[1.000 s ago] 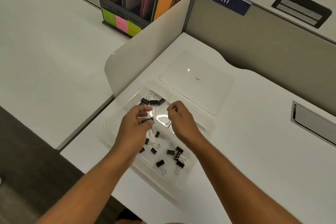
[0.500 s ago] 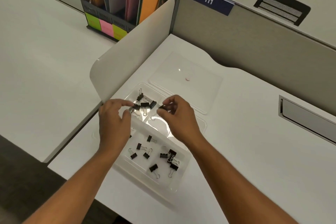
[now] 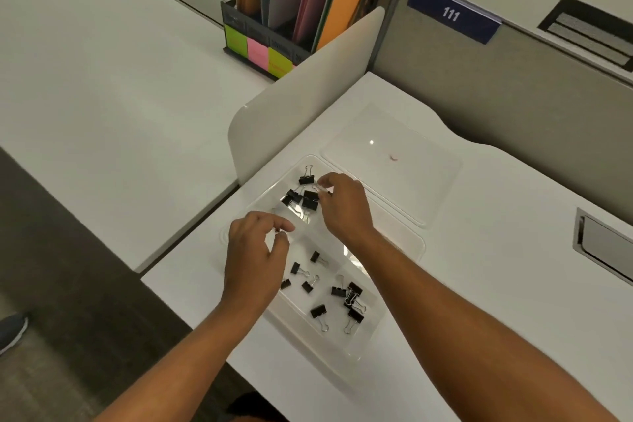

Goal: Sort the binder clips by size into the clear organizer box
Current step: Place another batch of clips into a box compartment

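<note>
Nearest, small binder clips [image 3: 318, 311] lie scattered in the clear organizer box [image 3: 416, 243], above them the left hand [image 3: 255, 257] hovers with fingers loosely curled, holding nothing, and farther off the right hand [image 3: 344, 205] pinches a wire handle among the larger clips [image 3: 301, 197].

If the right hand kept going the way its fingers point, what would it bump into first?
Most likely the large binder clips clustered in the far compartment of the clear organizer box; the right hand has its fingertips right beside them, though height is hard to judge.
</note>
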Available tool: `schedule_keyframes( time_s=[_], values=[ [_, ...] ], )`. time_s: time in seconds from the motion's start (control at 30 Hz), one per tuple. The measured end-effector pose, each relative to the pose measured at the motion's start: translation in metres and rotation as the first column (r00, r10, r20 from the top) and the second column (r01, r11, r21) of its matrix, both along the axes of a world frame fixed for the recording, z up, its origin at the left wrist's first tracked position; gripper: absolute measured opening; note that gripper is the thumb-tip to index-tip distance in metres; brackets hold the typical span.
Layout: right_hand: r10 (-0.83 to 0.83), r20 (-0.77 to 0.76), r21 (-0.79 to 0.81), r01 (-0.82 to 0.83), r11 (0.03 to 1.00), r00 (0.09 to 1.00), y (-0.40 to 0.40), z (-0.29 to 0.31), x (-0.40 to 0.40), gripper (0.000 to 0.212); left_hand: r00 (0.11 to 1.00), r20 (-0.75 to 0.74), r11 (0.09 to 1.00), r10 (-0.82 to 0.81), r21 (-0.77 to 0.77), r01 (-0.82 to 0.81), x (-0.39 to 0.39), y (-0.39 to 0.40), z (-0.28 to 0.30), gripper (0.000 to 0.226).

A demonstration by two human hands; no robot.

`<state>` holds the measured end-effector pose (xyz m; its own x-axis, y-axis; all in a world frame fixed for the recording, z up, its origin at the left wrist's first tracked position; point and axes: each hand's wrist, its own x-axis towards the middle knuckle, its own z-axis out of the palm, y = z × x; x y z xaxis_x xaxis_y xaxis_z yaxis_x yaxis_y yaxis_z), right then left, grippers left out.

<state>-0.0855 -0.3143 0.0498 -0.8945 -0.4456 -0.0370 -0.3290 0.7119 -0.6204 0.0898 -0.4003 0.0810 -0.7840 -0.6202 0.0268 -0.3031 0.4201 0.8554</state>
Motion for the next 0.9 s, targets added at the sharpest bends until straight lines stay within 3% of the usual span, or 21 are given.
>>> schedule_keyframes(
  time_s=[0.2, 0.5, 0.67, 0.9],
  values=[
    [0.183, -0.081, 0.143, -0.170, 0.975, 0.980, -0.021, 0.008, -0.014, 0.053, 0.999, -0.020, 0.999, -0.030, -0.028, 0.029, -0.003, 0.001, -0.003, 0.029],
    [0.312, -0.414, 0.317, -0.185, 0.930, 0.855, -0.035, -0.012, -0.029, 0.047, 0.988, 0.071, 0.986, -0.141, -0.077, 0.146, 0.013, 0.006, -0.031, 0.019],
    [0.310, -0.422, 0.357, -0.158, 0.921, 0.852, -0.039, -0.011, -0.031, 0.039, 0.982, 0.092, 0.980, -0.168, -0.095, 0.176, 0.019, 0.004, -0.039, 0.019],
    [0.348, -0.365, 0.290, -0.250, 0.924, 0.863, -0.036, -0.012, -0.037, 0.045, 0.975, 0.134, 0.974, -0.179, -0.114, 0.195, 0.019, 0.004, -0.045, 0.020]
  ],
)
